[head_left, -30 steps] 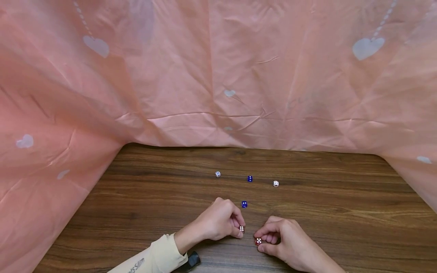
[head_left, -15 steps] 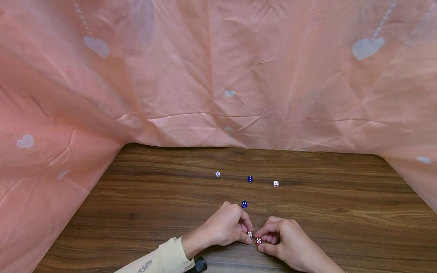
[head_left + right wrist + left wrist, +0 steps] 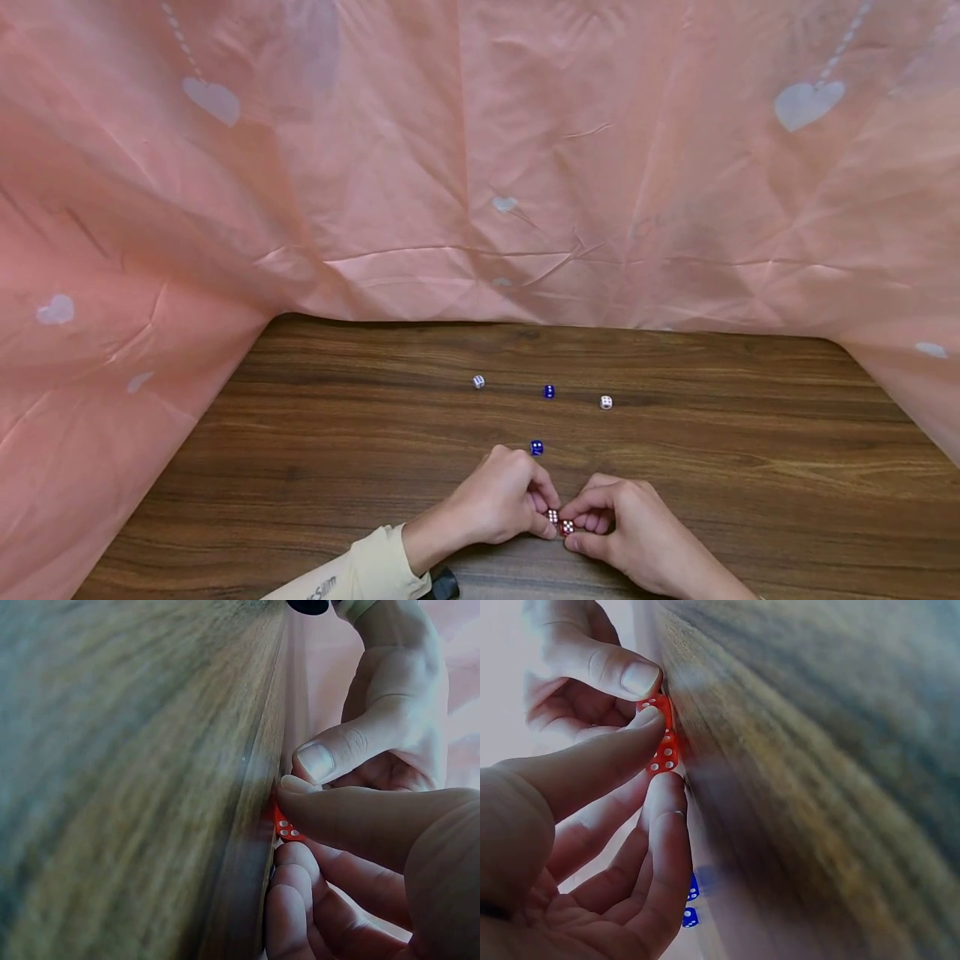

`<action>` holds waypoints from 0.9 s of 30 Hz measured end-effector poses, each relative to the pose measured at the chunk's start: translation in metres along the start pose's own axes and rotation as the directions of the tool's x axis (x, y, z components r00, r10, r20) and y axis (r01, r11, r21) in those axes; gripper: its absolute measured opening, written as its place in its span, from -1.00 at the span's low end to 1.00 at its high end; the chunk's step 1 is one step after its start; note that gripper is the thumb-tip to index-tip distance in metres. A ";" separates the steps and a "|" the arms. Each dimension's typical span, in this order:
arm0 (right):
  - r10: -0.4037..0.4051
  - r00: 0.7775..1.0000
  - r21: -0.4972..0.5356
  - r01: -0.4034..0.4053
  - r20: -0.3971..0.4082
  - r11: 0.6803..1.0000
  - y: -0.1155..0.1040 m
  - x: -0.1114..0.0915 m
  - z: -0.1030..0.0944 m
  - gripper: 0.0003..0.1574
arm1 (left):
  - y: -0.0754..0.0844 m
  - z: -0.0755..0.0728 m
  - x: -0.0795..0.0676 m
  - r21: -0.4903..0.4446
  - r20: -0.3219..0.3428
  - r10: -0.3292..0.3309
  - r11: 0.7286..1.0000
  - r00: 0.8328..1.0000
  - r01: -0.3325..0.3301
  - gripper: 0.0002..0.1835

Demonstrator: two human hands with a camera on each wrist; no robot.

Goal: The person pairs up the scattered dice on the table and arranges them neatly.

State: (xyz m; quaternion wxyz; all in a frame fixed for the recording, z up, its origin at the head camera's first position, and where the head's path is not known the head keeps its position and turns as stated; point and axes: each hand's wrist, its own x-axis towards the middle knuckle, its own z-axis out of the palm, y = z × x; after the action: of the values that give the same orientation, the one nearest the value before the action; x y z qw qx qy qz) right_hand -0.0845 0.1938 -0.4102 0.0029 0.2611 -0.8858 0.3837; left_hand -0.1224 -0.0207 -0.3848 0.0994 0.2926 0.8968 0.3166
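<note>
My left hand (image 3: 506, 497) pinches a red die (image 3: 552, 517) with white pips between thumb and forefinger, low over the wooden table. Right beside it, my right hand (image 3: 628, 523) pinches a second red die (image 3: 567, 527) between thumb and fingertips. In the left wrist view the left hand's red die (image 3: 664, 759) sits up against the other one, close above the tabletop. The right wrist view shows part of one red die (image 3: 286, 828), the rest covered by thumbs. A blue die (image 3: 537, 448) lies just beyond the left hand's knuckles.
Farther back on the brown wooden table (image 3: 360, 433) stand a white die (image 3: 478, 382), another blue die (image 3: 549, 391) and a second white die (image 3: 606, 402), spaced in a row. A pink curtain (image 3: 465, 167) with pale hearts hangs around the table's back and sides.
The left hand has moved right and slightly nearer the body with its red die, closing the gap to the right hand's die. The right hand has stayed in place.
</note>
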 end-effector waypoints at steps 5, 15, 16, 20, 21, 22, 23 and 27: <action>0.013 1.000 0.003 -0.013 0.005 1.000 -0.002 0.000 0.000 -0.79 | -0.002 -0.001 -0.002 -0.046 -0.009 -0.016 0.999 1.000 0.016 -0.78; 0.033 0.999 -0.009 -0.033 0.006 0.999 -0.002 0.000 -0.002 -0.80 | -0.005 -0.001 -0.003 -0.181 0.019 -0.043 0.982 0.999 0.046 -0.81; 0.040 0.999 -0.011 -0.040 0.008 0.999 -0.002 0.001 -0.002 -0.80 | -0.005 0.000 -0.003 -0.187 0.021 -0.044 0.981 0.999 0.047 -0.81; 0.052 0.999 -0.010 -0.052 0.011 0.999 -0.002 0.001 -0.003 -0.81 | -0.006 0.000 -0.002 -0.200 0.023 -0.047 0.979 0.999 0.050 -0.80; 0.050 0.999 -0.007 -0.049 0.010 0.999 -0.002 0.001 -0.003 -0.81 | -0.006 0.000 -0.002 -0.201 0.023 -0.048 0.978 0.999 0.052 -0.80; 0.049 0.999 -0.005 -0.049 0.011 0.999 -0.002 0.002 -0.003 -0.81 | -0.006 0.000 -0.002 -0.204 0.024 -0.050 0.978 0.998 0.054 -0.80; 0.047 0.999 -0.004 -0.047 0.010 0.999 -0.003 0.002 -0.002 -0.81 | -0.007 0.000 -0.002 -0.203 0.024 -0.051 0.978 0.998 0.055 -0.80; 0.050 0.999 0.000 -0.050 0.017 0.999 -0.003 0.002 -0.001 -0.82 | -0.007 0.000 -0.003 -0.209 0.027 -0.059 0.976 0.998 0.063 -0.80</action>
State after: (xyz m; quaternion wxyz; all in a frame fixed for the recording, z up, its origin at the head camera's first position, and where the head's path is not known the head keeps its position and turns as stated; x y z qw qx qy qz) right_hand -0.0849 0.1919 -0.4064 -0.0142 0.2421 -0.8920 0.3815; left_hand -0.1231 -0.0267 -0.3892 0.1488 0.2560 0.8659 0.4032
